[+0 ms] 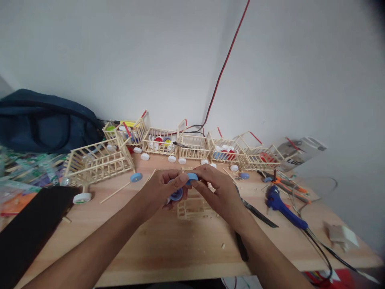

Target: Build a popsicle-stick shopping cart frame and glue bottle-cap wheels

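Observation:
Above the middle of the table, a light blue bottle cap (192, 177) is pinched between my left hand (169, 184) and my right hand (219, 188). A second, darker blue cap (177, 195) sits under my left thumb, against the fingers of that hand. My right thumb and fingers are closed on the light blue cap's right edge. Below and partly behind the hands lies a small frame of wooden sticks (194, 206). Another blue cap (136, 177) with a stick through it lies left of my hands.
Several stick carts with cap wheels line the wall, one larger cart (99, 162) at left. At right lie a blue glue gun (285, 206) with its cord, pliers (290, 186) and a black strip (260, 214). A dark bag (48, 120) and a black slab (39, 228) are left.

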